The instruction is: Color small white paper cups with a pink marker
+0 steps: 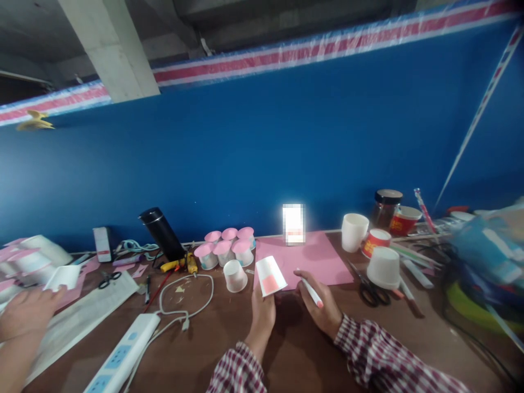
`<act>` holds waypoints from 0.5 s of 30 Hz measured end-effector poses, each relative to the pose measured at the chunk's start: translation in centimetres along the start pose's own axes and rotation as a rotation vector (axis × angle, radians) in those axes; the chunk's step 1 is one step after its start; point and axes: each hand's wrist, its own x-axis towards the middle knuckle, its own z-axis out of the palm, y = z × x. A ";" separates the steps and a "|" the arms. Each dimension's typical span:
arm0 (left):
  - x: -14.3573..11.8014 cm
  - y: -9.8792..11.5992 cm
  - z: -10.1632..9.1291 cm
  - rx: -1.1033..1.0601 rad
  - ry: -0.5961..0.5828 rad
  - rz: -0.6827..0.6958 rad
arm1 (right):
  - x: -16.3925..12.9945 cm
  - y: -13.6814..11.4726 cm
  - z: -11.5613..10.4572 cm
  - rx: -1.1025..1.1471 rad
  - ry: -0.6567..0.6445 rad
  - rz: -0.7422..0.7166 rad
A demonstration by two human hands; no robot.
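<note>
**Paper-cup decoration at mid-course: one cup in hand, a finished cluster behind**

From left to right. At the far left edge a co-worker's hand (24,314) rests on the tabletop (295,349) beside a white cup (63,277) and pink scraps; it belongs to another person. Next lie small scissors (108,278), a white power strip (123,355) with its looped cable, and a tilted black flask (161,233). Behind the centre stands a cluster of six upturned cups with pink tops (227,246), which appear finished; a plain upturned cup (234,275) sits just in front of them, seemingly untreated. The left hand (262,316) is closed around a white paper cup (270,275), held tilted just above the near edge of the pink paper sheet (319,259); a pink patch shows on the cup's side. The right hand (321,311) grips a pink-tipped marker (311,292), its tip near the cup but apart from it. Further right stand a white cup (354,232), a red-banded cup (375,242), a large upturned white cup (383,267) and black scissors (368,286). By this evidence the work is partly done: several cups are topped, one is being handled, and some blank ones remain.
</note>
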 end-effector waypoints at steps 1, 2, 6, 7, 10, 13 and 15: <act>0.0 -0.1 0.0 0.003 0.001 0.010 | 0.0 -0.1 0.0 0.009 0.002 -0.002; 0.0 -0.2 0.0 0.006 -0.003 0.012 | 0.0 -0.2 -0.1 0.018 0.004 -0.003; 0.0 -0.5 0.0 0.003 -0.032 0.010 | 0.1 -0.6 -0.2 0.030 0.011 0.013; 0.1 -0.6 0.0 0.003 -0.036 0.010 | 0.1 -0.7 -0.2 0.032 0.011 0.018; 0.1 -0.5 0.0 0.017 -0.046 0.018 | 0.0 -0.8 -0.2 0.039 0.008 0.021; 0.0 -0.2 -0.1 0.025 -0.047 0.036 | 0.1 -0.8 -0.2 0.025 0.012 0.013; -0.1 0.0 -0.1 0.019 -0.058 0.037 | 0.2 -0.9 -0.4 -0.004 0.023 -0.014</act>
